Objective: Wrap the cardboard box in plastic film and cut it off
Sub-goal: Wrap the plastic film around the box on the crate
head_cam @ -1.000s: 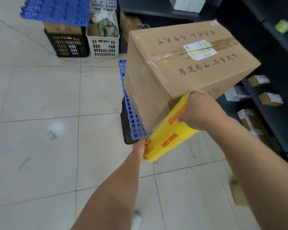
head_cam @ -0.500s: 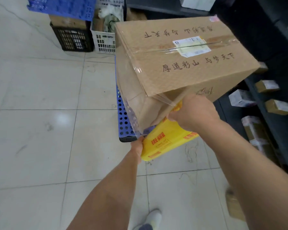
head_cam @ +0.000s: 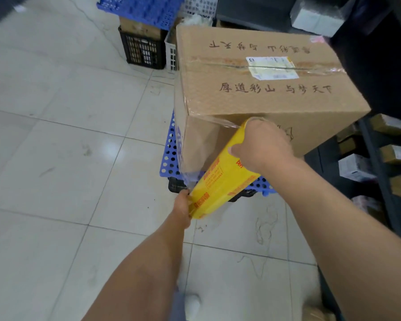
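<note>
You're mid-wrap; your left hand [head_cam: 183,206] and right hand [head_cam: 262,144] clasp the yellow film roll [head_cam: 220,179] by its ends, plastic film [head_cam: 202,147] taut on the cardboard box [head_cam: 252,96]; next, likely carry it round the corner under tension.

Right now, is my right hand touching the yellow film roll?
Touching. The head view shows the right hand wrapped round the upper end of the yellow film roll, with the thumb pressed against its side.
</note>
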A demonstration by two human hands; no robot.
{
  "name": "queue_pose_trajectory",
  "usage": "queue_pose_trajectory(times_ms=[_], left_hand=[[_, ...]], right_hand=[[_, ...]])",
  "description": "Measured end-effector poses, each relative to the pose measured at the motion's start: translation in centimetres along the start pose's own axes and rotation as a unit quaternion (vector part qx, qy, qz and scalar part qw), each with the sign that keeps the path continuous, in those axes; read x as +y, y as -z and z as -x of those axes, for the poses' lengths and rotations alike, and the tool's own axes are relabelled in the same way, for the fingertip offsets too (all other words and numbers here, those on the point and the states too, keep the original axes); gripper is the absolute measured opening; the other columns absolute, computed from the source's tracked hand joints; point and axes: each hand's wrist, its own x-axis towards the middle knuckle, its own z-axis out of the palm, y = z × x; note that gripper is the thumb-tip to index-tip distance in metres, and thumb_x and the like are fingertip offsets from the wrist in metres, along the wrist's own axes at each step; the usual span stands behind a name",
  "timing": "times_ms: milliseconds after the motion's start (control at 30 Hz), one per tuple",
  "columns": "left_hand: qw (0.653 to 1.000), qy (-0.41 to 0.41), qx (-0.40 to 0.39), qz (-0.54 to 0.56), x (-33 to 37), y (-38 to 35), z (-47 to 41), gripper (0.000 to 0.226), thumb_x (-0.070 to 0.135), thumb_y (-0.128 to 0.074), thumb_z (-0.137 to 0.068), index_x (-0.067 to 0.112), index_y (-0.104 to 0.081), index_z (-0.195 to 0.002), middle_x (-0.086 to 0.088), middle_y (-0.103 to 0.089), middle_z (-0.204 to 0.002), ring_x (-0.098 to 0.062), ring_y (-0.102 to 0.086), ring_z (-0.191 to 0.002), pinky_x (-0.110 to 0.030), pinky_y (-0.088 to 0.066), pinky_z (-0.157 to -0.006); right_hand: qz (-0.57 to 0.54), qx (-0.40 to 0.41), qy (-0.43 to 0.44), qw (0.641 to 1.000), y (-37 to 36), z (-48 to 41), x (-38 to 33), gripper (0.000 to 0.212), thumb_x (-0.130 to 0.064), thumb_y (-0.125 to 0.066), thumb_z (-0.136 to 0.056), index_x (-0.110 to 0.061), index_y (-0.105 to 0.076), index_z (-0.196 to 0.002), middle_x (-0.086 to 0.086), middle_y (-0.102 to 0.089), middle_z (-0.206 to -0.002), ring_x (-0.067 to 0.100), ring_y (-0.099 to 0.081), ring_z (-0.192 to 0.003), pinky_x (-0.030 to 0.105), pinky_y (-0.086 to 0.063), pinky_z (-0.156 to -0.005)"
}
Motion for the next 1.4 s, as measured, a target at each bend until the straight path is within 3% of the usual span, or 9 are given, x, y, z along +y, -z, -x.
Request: queue_pose_trajectory(times_ms=[133,233,367,500,833,967,1133,1333,1400], left_hand=[[0.999,-0.013,-0.012,-0.038,-0.6,-1.1,-1.4,0.026,0.031,-0.049,-0.090,0.011,-0.056,-0.104,-0.011,-0.062,-0.104,-0.027,-0.060,-0.093,-0.047,-0.050,-0.091],[0.999,-0.008,0.016,-0.046,-3.2,-0.7,-7.5,0.071,0.047,-0.060,-0.073,0.015,-0.042,-0.134,-0.012,-0.056,-0.124,-0.032,-0.059,-0.107,-0.055,-0.049,-0.092],[0.999,0.017,0.009,-0.041,-1.9,-2.9,-2.0,0.066,0.050,-0.051,-0.086,0.012,-0.038,-0.139,-0.010,-0.050,-0.133,-0.030,-0.053,-0.113,-0.044,-0.042,-0.096],[0.999,0.034,0.008,-0.032,-2.3,-4.4,1.1,0.036,0.036,-0.034,-0.099,0.020,-0.039,-0.132,-0.012,-0.036,-0.147,-0.031,-0.040,-0.125,-0.045,-0.030,-0.100],[0.986,-0.014,0.089,0.141,-9.4,-7.0,3.1,0.066,0.057,-0.040,-0.092,0.024,-0.022,-0.147,-0.006,-0.026,-0.154,-0.035,-0.026,-0.139,-0.064,-0.021,-0.108],[0.980,0.000,0.131,0.150,-10.2,-7.7,4.0,0.066,0.051,-0.054,-0.088,0.023,-0.026,-0.142,-0.011,-0.030,-0.150,-0.039,-0.030,-0.135,-0.064,-0.029,-0.103],[0.977,0.005,0.150,0.151,-10.6,-8.9,3.7,0.085,0.061,-0.057,-0.083,0.017,-0.018,-0.145,-0.014,-0.030,-0.149,-0.039,-0.032,-0.134,-0.058,-0.032,-0.104],[0.989,-0.028,0.084,0.117,-10.3,-11.0,3.3,0.032,0.044,-0.044,-0.095,0.018,-0.058,-0.105,-0.008,-0.055,-0.119,-0.023,-0.057,-0.093,-0.035,-0.047,-0.074],[0.990,-0.020,0.084,0.111,-10.5,-12.0,3.4,0.045,0.050,-0.048,-0.091,0.017,-0.049,-0.122,-0.007,-0.049,-0.129,-0.027,-0.053,-0.107,-0.038,-0.047,-0.079]], right_hand=[[-0.009,-0.002,-0.030,1.000,0.4,-0.2,1.3,0.045,-0.044,-0.056,-0.092,-0.010,-0.038,-0.069,0.006,-0.044,-0.077,0.026,-0.043,-0.077,0.032,-0.032,-0.066],[-0.030,-0.031,-0.027,0.999,0.5,-0.2,3.0,0.050,-0.047,-0.061,-0.087,-0.012,-0.036,-0.062,0.004,-0.044,-0.066,0.023,-0.044,-0.064,0.030,-0.031,-0.056],[-0.016,-0.050,0.001,0.999,0.0,0.0,4.7,0.035,-0.024,-0.065,-0.085,-0.013,-0.039,-0.064,0.002,-0.043,-0.062,0.021,-0.048,-0.063,0.029,-0.030,-0.045],[-0.023,0.007,0.028,0.999,0.1,-0.1,5.5,0.046,-0.036,-0.065,-0.086,-0.015,-0.034,-0.061,0.001,-0.039,-0.061,0.023,-0.046,-0.061,0.030,-0.032,-0.051],[-0.011,0.057,0.178,0.982,-1.2,2.2,10.3,0.030,-0.030,-0.067,-0.086,-0.011,-0.044,-0.087,0.009,-0.054,-0.089,0.035,-0.056,-0.088,0.040,-0.043,-0.066],[0.010,0.084,0.185,0.979,-0.8,2.7,10.4,0.053,-0.048,-0.066,-0.083,-0.017,-0.028,-0.063,0.005,-0.045,-0.073,0.028,-0.045,-0.074,0.035,-0.033,-0.064],[0.023,0.048,0.192,0.980,-1.7,1.6,11.8,0.038,-0.038,-0.067,-0.082,-0.015,-0.038,-0.077,0.006,-0.046,-0.076,0.030,-0.050,-0.075,0.038,-0.037,-0.061],[0.016,0.102,0.174,0.979,-0.7,0.9,13.3,0.042,-0.046,-0.067,-0.082,-0.012,-0.043,-0.082,0.014,-0.062,-0.096,0.035,-0.058,-0.091,0.035,-0.037,-0.067],[0.018,0.111,0.171,0.979,-0.5,0.6,13.8,0.043,-0.050,-0.065,-0.083,-0.013,-0.044,-0.087,0.015,-0.063,-0.101,0.035,-0.058,-0.095,0.035,-0.036,-0.068]])
